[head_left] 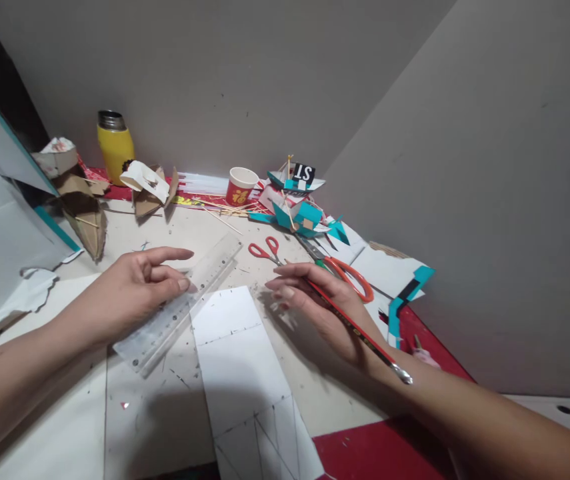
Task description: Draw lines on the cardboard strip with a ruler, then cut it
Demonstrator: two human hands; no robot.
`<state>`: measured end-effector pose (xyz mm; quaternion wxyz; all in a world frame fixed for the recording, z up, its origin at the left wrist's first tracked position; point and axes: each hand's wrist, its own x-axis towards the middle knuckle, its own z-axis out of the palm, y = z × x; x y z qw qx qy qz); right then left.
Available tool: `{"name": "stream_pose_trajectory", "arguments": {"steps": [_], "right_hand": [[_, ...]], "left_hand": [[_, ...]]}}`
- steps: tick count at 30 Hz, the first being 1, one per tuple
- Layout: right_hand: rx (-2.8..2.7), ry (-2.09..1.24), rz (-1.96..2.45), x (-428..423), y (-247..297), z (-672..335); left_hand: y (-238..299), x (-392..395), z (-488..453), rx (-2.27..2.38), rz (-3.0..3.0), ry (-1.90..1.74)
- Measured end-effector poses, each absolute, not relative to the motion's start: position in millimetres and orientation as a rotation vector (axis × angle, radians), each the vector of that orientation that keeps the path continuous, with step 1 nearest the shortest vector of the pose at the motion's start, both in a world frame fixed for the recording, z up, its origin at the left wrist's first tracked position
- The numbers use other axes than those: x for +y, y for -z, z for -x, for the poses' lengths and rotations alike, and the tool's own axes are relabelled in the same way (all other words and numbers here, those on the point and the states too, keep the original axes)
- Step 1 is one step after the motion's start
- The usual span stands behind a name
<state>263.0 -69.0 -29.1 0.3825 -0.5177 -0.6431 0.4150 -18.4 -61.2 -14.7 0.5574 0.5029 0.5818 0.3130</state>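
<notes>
My left hand (137,290) grips a clear plastic ruler (169,327) at its middle, thumb on its upper face and index finger stretched out. The ruler slants over the table, just touching or overlapping the left edge of a white paper strip (237,360). Pencil lines cross this strip, with slanting ones near its lower end. To the right of the strip, my right hand (322,300) holds a red and black pencil (355,323) that lies back across the hand, its metal end toward the wrist. The pencil's tip is hidden behind the fingers.
Red-handled scissors (265,249) and orange-handled scissors (352,277) lie beyond my right hand. Farther back are teal paper boats (297,217), a red and white cup (241,187), a yellow bottle (116,150) and cardboard boats (85,217). Cut card (389,273) lies right; large white sheets (5,220) stand left.
</notes>
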Motion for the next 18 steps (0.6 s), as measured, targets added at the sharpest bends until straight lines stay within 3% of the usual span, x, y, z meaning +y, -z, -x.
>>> {"name": "stream_pose_trajectory", "arguments": {"steps": [18], "right_hand": [[-1.536,-1.174,1.253,-49.1,20.7,-238.5]], "left_hand": [[18.0,-68.2,15.1,1.113,-1.201,-0.696]]}}
